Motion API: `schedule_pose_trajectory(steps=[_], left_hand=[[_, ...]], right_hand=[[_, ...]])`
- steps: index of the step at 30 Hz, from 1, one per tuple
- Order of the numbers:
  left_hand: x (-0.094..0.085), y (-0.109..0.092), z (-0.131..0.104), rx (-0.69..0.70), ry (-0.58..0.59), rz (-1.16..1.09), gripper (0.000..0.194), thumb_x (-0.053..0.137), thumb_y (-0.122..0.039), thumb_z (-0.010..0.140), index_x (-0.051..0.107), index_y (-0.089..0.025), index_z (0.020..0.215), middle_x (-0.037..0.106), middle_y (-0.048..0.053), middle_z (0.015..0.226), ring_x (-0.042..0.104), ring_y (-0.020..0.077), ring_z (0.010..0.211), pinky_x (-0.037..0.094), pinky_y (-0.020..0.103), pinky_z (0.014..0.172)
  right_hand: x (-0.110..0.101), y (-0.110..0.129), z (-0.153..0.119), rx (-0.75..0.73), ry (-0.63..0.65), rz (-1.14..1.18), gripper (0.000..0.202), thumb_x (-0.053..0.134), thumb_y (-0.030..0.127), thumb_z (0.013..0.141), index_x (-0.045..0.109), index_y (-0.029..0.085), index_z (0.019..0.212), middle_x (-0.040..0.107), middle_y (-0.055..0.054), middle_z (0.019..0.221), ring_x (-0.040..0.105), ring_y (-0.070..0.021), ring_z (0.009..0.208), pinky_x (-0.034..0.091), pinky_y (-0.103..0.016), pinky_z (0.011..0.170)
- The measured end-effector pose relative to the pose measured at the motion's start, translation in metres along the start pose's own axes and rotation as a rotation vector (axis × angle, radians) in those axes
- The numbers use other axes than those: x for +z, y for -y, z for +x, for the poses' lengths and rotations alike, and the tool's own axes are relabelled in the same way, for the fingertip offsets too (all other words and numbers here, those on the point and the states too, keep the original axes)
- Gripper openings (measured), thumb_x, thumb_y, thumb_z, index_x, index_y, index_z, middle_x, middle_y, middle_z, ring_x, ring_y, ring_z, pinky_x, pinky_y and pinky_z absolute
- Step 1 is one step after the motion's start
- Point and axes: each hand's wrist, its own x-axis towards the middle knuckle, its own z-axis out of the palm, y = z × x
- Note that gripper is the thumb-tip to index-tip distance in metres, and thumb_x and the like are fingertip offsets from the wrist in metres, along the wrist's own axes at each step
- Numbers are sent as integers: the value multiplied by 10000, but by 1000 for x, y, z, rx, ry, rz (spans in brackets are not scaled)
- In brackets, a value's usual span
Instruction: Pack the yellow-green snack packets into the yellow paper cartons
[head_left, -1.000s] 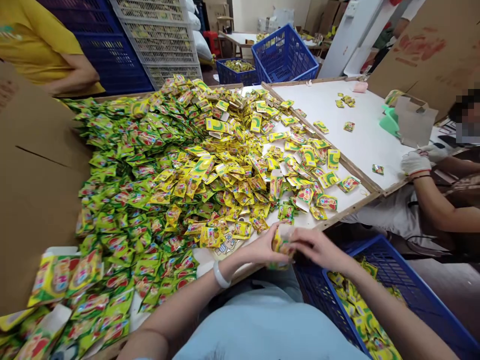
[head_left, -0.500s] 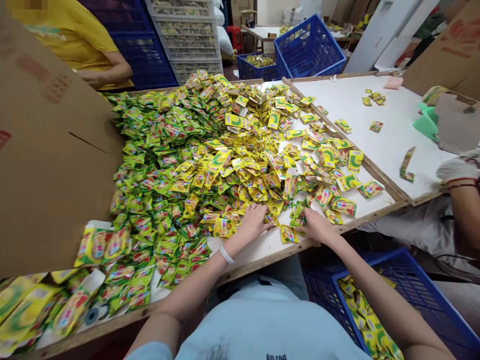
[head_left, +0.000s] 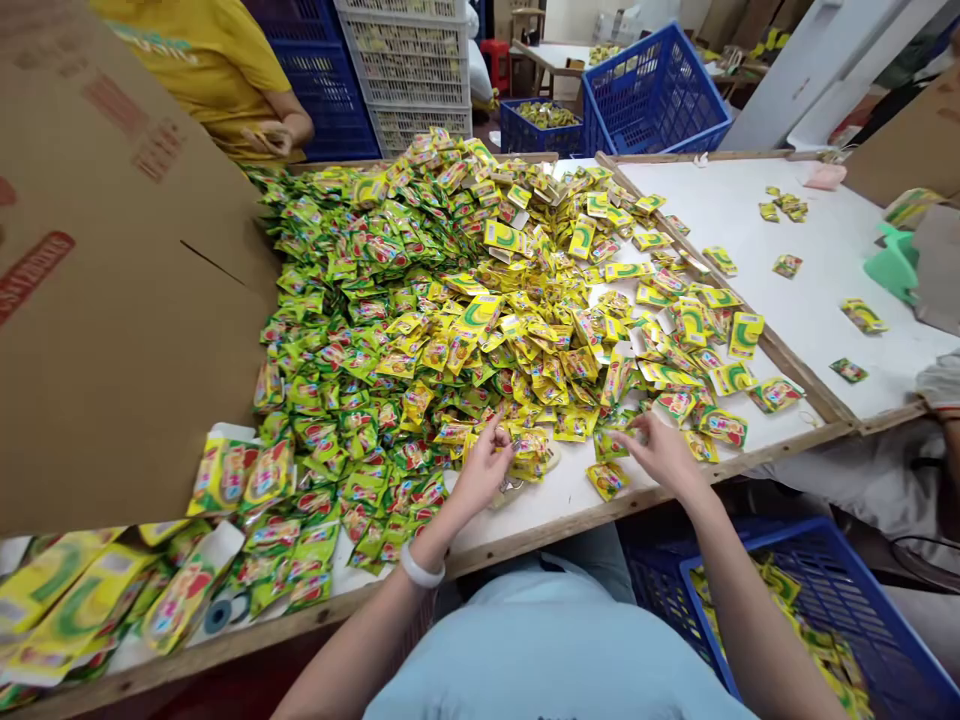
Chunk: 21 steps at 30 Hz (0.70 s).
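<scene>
Yellow candy packets and green candy packets (head_left: pixel 375 345) lie in a big pile in front of me. My left hand (head_left: pixel 486 468) is at the pile's front edge, index finger and thumb apart, beside yellow packets (head_left: pixel 531 455); no packet shows in its grasp. To the right, my right hand (head_left: pixel 664 455) has its fingers spread over a green packet (head_left: pixel 611 440) on the white tabletop (head_left: pixel 559 490). Whether the fingertips touch that packet I cannot tell. A single yellow packet (head_left: pixel 607 480) lies between the hands, near the wooden edge.
A large cardboard box (head_left: pixel 127 330) stands at the left. Flat yellow cartons (head_left: pixel 82 600) lie front left. A blue crate (head_left: pixel 825 600) with packets is below the table at right. Another blue crate (head_left: pixel 652 95) leans behind. Across the table is a person in yellow (head_left: pixel 217 70); a gloved hand (head_left: pixel 939 385) shows at right.
The view has shifted, so the table appears farther right. Both my hands have lifted a little and moved apart from the packets between them. The gloved hand has moved off the right-hand table's packets.
</scene>
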Motion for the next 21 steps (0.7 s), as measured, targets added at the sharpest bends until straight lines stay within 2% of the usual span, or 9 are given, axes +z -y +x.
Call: schedule_pose_trajectory(steps=[3, 5, 7, 9, 13, 15, 17, 19, 21], left_hand=[[-14, -3, -15, -137, 67, -225, 525, 748, -410, 789, 657, -172, 1247, 663, 61, 972, 612, 185, 894, 507, 322, 856], [-19, -6, -24, -235, 106, -373, 530, 755, -453, 780, 670, -177, 1225, 688, 85, 1067, 637, 206, 954, 511, 350, 912], [-22, -7, -30, -273, 94, -435, 564, 753, -486, 776, 644, -190, 1244, 673, 88, 1105, 643, 206, 945, 535, 363, 894], [-24, -8, -33, -221, 24, -393, 609, 744, -518, 778, 594, -204, 1278, 629, 76, 1090, 626, 195, 919, 566, 349, 819], [-29, -13, -32, 4, -141, -188, 586, 657, -568, 847, 515, -223, 1300, 519, 40, 983, 562, 177, 875, 572, 308, 732], [-29, -17, -31, 78, -159, -75, 514, 580, -559, 905, 503, -218, 1282, 503, 37, 950, 548, 174, 850, 551, 295, 728], [-25, -21, -32, 131, -148, 12, 470, 531, -539, 941, 489, -214, 1278, 503, 38, 936, 543, 173, 838, 525, 284, 717], [-18, -25, -34, 170, -118, 41, 445, 517, -516, 956, 471, -215, 1281, 507, 40, 937, 542, 172, 841, 504, 271, 700], [-8, -28, -37, 199, -92, 25, 418, 518, -498, 963, 459, -220, 1270, 512, 41, 950, 548, 171, 856, 500, 267, 710]], right_hand=[[20, 2, -1, 138, 92, -120, 401, 695, 556, 776, 576, 206, 930, 631, -34, 695, 629, -248, 712, 392, -297, 616], [31, 3, -3, 207, 71, -140, 401, 700, 516, 775, 569, 189, 967, 646, -53, 736, 640, -257, 749, 397, -300, 622], [37, 2, -4, 254, 35, -110, 437, 711, 533, 748, 569, 180, 962, 642, -60, 736, 632, -256, 736, 394, -301, 600], [38, 0, -5, 274, 16, -19, 464, 742, 583, 684, 576, 192, 872, 622, -41, 687, 606, -233, 669, 387, -295, 563], [22, 6, -14, 234, 48, 162, 526, 740, 694, 615, 541, 212, 686, 553, 9, 548, 523, -168, 504, 391, -281, 462], [10, 21, -24, 194, 44, 340, 538, 745, 698, 630, 556, 204, 723, 565, 7, 567, 522, -154, 486, 404, -268, 420], [1, 49, -35, 125, 84, 612, 495, 787, 624, 659, 585, 196, 804, 614, -11, 664, 563, -147, 535, 445, -251, 430], [-2, 83, -42, 34, 205, 845, 434, 838, 515, 668, 601, 202, 852, 637, -11, 746, 595, -137, 594, 479, -231, 465], [3, 113, -42, -36, 334, 937, 406, 860, 456, 663, 599, 207, 851, 618, 9, 749, 581, -120, 600, 478, -209, 465]])
